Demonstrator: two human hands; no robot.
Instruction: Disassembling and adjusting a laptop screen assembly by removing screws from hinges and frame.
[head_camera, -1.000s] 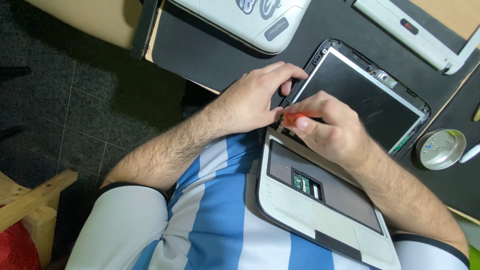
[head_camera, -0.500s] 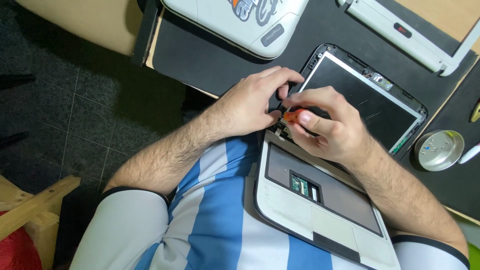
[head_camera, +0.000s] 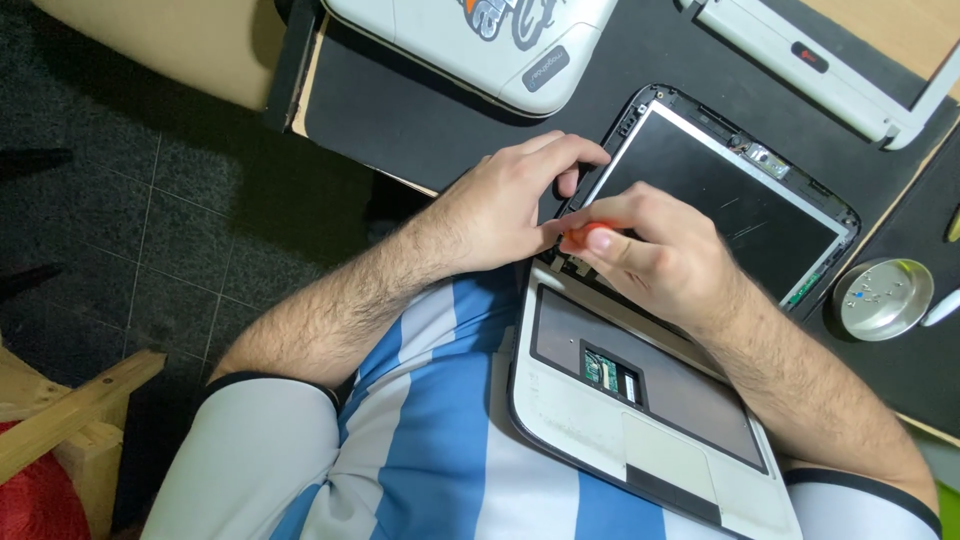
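White opened laptop (head_camera: 640, 420) with its keyboard removed rests on the lap, screen against the black-matted table (head_camera: 420, 110). Left hand (head_camera: 500, 210) grips the screen's corner; right hand (head_camera: 660, 255) pinches an orange-handled screwdriver (head_camera: 590, 238) at the hinge. Dark tiled floor (head_camera: 120, 220) below.

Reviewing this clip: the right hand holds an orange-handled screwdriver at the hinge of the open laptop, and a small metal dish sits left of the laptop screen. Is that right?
Not quite. The head view shows the small metal dish to the right of the laptop screen, not left. The rest holds: the right hand holds the orange-handled screwdriver at the hinge of the open laptop.
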